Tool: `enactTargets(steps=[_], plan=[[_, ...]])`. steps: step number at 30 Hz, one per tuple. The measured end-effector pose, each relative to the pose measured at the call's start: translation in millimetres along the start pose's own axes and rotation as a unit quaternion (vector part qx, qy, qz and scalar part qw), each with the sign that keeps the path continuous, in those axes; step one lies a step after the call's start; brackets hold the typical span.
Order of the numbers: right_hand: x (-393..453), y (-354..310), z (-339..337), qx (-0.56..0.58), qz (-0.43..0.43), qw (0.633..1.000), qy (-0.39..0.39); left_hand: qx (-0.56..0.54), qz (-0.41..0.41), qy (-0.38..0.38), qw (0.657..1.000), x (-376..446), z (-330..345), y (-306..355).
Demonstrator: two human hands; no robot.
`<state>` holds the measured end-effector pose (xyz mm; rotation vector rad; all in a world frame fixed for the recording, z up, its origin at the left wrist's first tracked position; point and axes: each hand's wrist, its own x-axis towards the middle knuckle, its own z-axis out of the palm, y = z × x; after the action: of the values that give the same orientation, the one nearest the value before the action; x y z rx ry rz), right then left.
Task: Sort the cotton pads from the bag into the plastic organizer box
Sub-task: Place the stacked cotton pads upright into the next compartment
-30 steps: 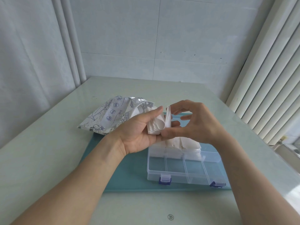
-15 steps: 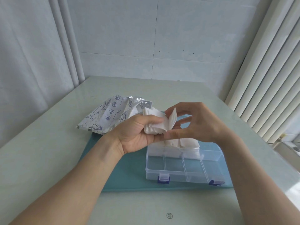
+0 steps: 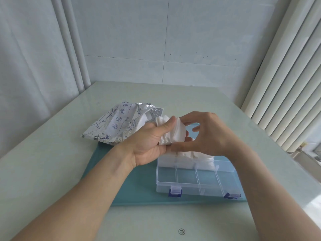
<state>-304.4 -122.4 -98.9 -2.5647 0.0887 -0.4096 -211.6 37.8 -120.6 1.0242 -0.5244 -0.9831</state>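
Note:
My left hand (image 3: 152, 143) grips a stack of white cotton pads (image 3: 175, 132), thumb on top, just above the back edge of the clear plastic organizer box (image 3: 196, 186). My right hand (image 3: 206, 134) pinches the right side of the same stack with thumb and fingertips. White pads (image 3: 196, 158) fill the box's back row of compartments; the front row holds nothing. The silver foil bag (image 3: 119, 124) with blue print lies open on the table behind and to the left, more white pads showing in its mouth.
The box sits on a teal mat (image 3: 132, 188) on a pale green table (image 3: 52, 171). Two blue latches are on the box's front wall. A curtain hangs at the left and vertical blinds at the right.
The pad my right hand held fanned out from the stack now lies flat against it. Both hands have stayed above the box's back edge.

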Motion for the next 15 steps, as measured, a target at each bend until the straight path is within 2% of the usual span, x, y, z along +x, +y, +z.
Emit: enactTargets(steps=[11,15], plan=[[-0.3,-2.7,4.3,0.01,-0.049,0.998,0.04,0.022,-0.012,-0.03,0.999,0.7,0.0,-3.2],[-0.7,-8.1,5.6,0.012,-0.071,0.997,0.002,0.011,-0.032,-0.038,0.999,-1.6,0.3,-2.0]])
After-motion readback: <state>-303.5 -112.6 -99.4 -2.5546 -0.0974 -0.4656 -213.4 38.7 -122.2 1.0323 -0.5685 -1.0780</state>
